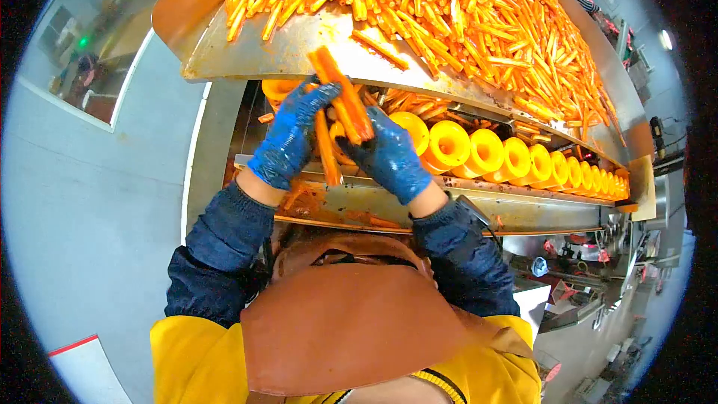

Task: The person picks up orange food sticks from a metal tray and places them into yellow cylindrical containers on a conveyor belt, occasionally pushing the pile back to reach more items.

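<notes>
A few long orange-red food sticks are between my two blue-gloved hands, above the near edge of a metal tray. My left hand has its fingers closed round the sticks from the left. From the right, my right hand grips their lower end, its fingers partly hidden behind them. One stick points down and sits apart from the thicker bunch. Just right of my right hand begins a row of yellow funnel-shaped cups. Beyond my hands, a large heap of the same sticks lies on the tray.
More loose sticks lie beneath the tray's edge, behind the cups. A metal ledge with scraps runs between the cups and my body. A pale wall with a window is at left. Machinery and another person appear at far right.
</notes>
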Demonstrator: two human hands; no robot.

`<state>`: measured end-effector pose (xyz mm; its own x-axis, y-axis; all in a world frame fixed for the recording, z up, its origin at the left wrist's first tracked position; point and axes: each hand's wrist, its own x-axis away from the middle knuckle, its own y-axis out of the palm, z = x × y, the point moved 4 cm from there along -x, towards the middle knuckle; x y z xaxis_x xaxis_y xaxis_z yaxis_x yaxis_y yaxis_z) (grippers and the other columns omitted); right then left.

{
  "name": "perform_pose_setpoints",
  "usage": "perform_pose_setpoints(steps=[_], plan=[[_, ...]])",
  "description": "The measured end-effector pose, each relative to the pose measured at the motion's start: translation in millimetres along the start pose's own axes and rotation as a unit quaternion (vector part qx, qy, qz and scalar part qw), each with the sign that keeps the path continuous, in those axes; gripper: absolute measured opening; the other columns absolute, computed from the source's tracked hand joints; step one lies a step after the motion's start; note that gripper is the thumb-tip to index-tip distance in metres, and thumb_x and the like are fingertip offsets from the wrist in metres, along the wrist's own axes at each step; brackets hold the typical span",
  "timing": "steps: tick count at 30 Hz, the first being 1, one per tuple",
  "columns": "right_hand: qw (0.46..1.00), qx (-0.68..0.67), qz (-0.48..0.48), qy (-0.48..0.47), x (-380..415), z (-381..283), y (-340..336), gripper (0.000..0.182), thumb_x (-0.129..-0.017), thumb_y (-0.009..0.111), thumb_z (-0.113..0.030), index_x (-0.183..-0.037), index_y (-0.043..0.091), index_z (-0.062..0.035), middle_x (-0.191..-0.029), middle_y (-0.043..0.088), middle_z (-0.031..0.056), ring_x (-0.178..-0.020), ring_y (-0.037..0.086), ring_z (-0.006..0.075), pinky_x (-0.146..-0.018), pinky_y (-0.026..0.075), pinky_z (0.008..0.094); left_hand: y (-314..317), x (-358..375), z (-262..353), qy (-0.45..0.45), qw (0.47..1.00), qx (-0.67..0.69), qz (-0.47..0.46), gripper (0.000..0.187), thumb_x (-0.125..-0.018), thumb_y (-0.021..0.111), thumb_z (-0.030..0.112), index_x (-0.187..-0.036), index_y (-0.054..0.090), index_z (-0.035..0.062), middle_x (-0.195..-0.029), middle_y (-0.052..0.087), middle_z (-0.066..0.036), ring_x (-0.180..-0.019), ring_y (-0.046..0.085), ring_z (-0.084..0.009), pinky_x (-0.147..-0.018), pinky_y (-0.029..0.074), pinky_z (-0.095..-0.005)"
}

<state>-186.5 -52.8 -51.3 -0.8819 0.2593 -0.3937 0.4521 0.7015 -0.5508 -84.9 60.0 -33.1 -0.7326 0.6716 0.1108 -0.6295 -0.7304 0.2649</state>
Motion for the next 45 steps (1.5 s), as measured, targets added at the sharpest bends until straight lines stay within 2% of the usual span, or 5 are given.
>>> perform_pose_setpoints(steps=[9,16,26,40,45], plan=[[0.991,-0.019,-0.026,0.126,-7,22,-18,0.035,-0.079,0.070,-0.025,-0.105,0.061,-0.0033,-0.097,0.064,0.0171,-0.090,0.062,0.0325,-0.079,0.050,0.0370,-45,3,17,0.087,0.984,0.139,0.069,0.033,-0.084,0.063,0.020,-0.113,0.058,0.0038,-0.100,0.061,-0.004,-0.095,0.057,-0.0140,-0.087,0.045,-0.0273],[0.992,-0.085,-0.023,0.090,-15,-10,2,0.040,-0.080,0.069,-0.024,-0.112,0.059,-0.0021,-0.096,0.065,0.0194,-0.086,0.064,0.0327,-0.075,0.051,0.0375,-24,5,-20,0.065,0.974,-0.218,-0.015,0.043,-0.082,0.068,0.012,-0.121,0.055,0.0002,-0.101,0.063,-0.004,-0.094,0.056,-0.0100,-0.084,0.047,-0.0265],[0.949,-0.186,0.139,0.212,-10,29,-33,0.021,-0.083,0.067,-0.011,-0.100,0.062,0.0001,-0.087,0.067,0.0079,-0.076,0.059,0.0079,-0.068,0.050,0.0264,-45,-1,11,0.073,0.992,-0.087,0.059,0.029,-0.085,0.064,0.013,-0.112,0.060,0.0037,-0.088,0.062,-0.001,-0.076,0.055,-0.0066,-0.068,0.045,-0.0215],[0.964,0.138,0.201,0.104,15,28,-85,0.035,-0.075,0.075,-0.020,-0.104,0.063,-0.0031,-0.098,0.065,0.0152,-0.082,0.064,0.0278,-0.074,0.051,0.0356,-19,-31,-3,0.178,0.960,-0.202,0.081,0.025,-0.079,0.068,0.006,-0.103,0.064,0.0033,-0.093,0.066,-0.004,-0.088,0.059,-0.0101,-0.078,0.050,-0.0268],[0.992,0.048,-0.089,0.072,8,7,-44,0.033,-0.077,0.072,-0.023,-0.100,0.063,-0.0009,-0.093,0.066,0.0177,-0.079,0.065,0.0258,-0.069,0.050,0.0336,70,-33,-3,0.301,0.912,-0.269,-0.068,0.023,-0.080,0.070,0.008,-0.102,0.063,0.0051,-0.096,0.063,-0.003,-0.090,0.058,-0.0120,-0.081,0.048,-0.0262]])
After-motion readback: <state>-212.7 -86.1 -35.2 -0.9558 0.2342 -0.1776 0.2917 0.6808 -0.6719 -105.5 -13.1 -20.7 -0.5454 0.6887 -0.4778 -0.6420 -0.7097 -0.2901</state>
